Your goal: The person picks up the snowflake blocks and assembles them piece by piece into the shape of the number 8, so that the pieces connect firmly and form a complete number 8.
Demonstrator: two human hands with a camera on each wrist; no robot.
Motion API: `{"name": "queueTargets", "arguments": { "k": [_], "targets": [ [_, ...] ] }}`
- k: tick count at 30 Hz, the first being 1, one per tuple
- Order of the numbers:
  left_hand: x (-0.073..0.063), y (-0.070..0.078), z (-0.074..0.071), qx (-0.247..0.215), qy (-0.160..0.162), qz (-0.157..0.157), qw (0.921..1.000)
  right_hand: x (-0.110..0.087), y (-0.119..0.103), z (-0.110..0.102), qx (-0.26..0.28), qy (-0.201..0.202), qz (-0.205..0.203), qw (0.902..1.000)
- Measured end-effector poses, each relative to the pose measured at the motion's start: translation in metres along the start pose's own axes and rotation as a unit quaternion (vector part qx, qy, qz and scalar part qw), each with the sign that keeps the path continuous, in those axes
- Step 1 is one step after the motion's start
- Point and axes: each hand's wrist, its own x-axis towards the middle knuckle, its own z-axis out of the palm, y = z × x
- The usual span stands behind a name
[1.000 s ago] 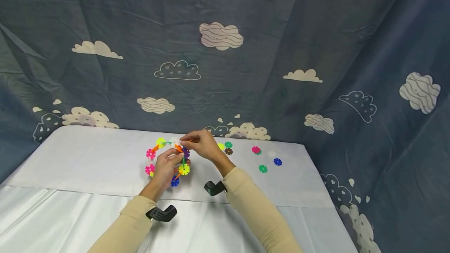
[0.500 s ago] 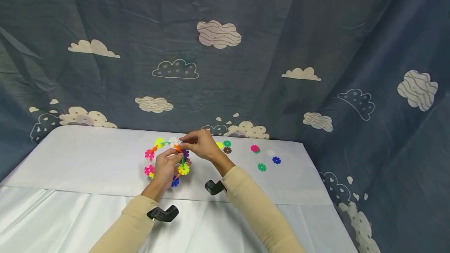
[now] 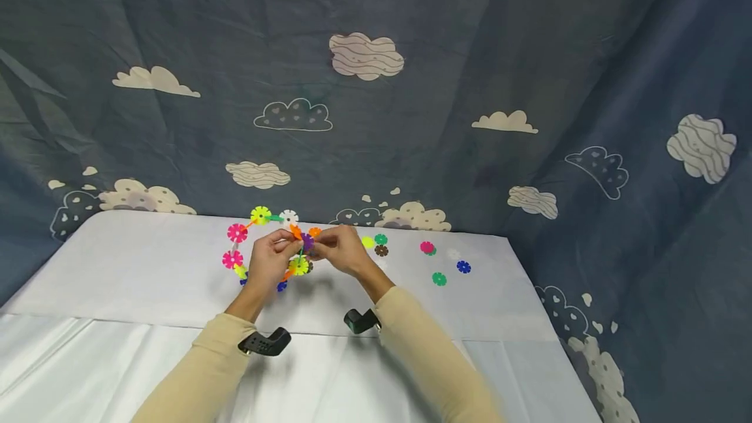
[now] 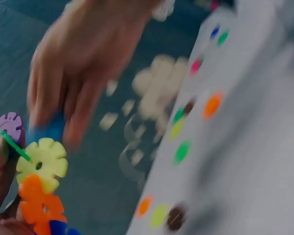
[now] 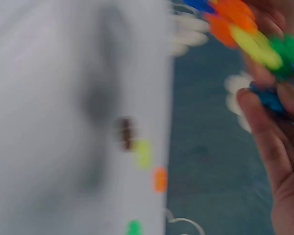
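Observation:
Flower-shaped plastic discs are linked edge to edge into a colourful ring [image 3: 237, 233], raised over the white table. My left hand [image 3: 268, 260] pinches the ring at its right side, by the orange disc [image 3: 296, 232] and the purple disc [image 3: 307, 242]. Just right of that, the fingertips of my right hand [image 3: 342, 247] pinch a loose blue disc [image 5: 268, 99]. In the left wrist view this blue disc is blurred and overlaps the edge of the ring's yellow disc [image 4: 46, 164]. Part of the ring is hidden behind my left hand.
Loose discs lie on the white table [image 3: 147, 266]: green [image 3: 439, 279], blue [image 3: 463, 267], pink [image 3: 427, 247] and brown [image 3: 381, 250] ones right of my hands, an orange disc [image 3: 314, 232] behind them. A dark cloud-print curtain [image 3: 411, 149] hangs behind the table.
The ring has been lifted up and to the left with my left hand. My right hand has shifted from the white and orange discs down beside the purple disc, uncovering an orange disc behind.

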Motion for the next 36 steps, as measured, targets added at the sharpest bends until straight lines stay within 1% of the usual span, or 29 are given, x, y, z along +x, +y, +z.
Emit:
{"name": "queueTargets", "arguments": {
  "k": [1,2,4,6,7,10,13,15,18,21,24,27,34,36],
  "targets": [
    [0.002,0.005,-0.004,0.03,-0.003,0.006,0.9995,0.001,0.001,-0.002,0.025,0.013,0.003,0.9996],
    [0.004,0.009,-0.008,0.053,-0.008,0.003,0.9985,0.002,0.002,-0.004,0.049,0.028,0.006,0.9984],
    [0.007,0.013,-0.015,0.066,-0.009,-0.016,0.9976,0.004,0.001,-0.009,0.064,0.054,0.002,0.9965],
    [0.008,0.015,-0.021,0.075,-0.017,-0.036,0.9964,0.007,0.0,-0.01,0.072,0.048,-0.001,0.9963],
    [0.007,0.013,-0.02,0.078,-0.023,-0.041,0.9959,0.006,0.001,-0.012,0.079,0.041,-0.003,0.9961],
    [0.005,0.009,-0.017,0.075,-0.034,-0.037,0.9959,0.004,0.002,-0.013,0.106,0.018,-0.009,0.9941],
    [0.003,0.005,-0.014,0.074,-0.041,-0.028,0.996,0.003,0.003,-0.012,0.133,0.021,-0.018,0.9907],
    [0.002,0.002,-0.013,0.063,-0.046,-0.026,0.9966,0.003,0.003,-0.012,0.139,0.022,-0.029,0.9896],
    [0.0,-0.003,-0.011,0.052,-0.053,-0.032,0.9967,0.003,0.002,-0.012,0.158,0.013,-0.049,0.9862],
    [-0.002,-0.006,-0.01,0.046,-0.064,-0.041,0.9961,0.005,0.0,-0.011,0.173,0.0,-0.054,0.9834],
    [-0.003,-0.007,-0.01,0.045,-0.067,-0.046,0.9957,0.008,-0.004,-0.008,0.176,-0.013,-0.048,0.9832],
    [-0.004,-0.008,-0.009,0.042,-0.07,-0.047,0.9956,0.009,-0.005,-0.006,0.162,-0.023,-0.041,0.9858],
    [-0.006,-0.008,-0.006,0.051,-0.067,-0.049,0.9952,0.01,-0.005,-0.005,0.148,-0.045,-0.035,0.9874],
    [-0.006,-0.008,-0.006,0.053,-0.064,-0.055,0.995,0.01,-0.006,-0.005,0.143,-0.048,-0.032,0.988]
  ]
}}
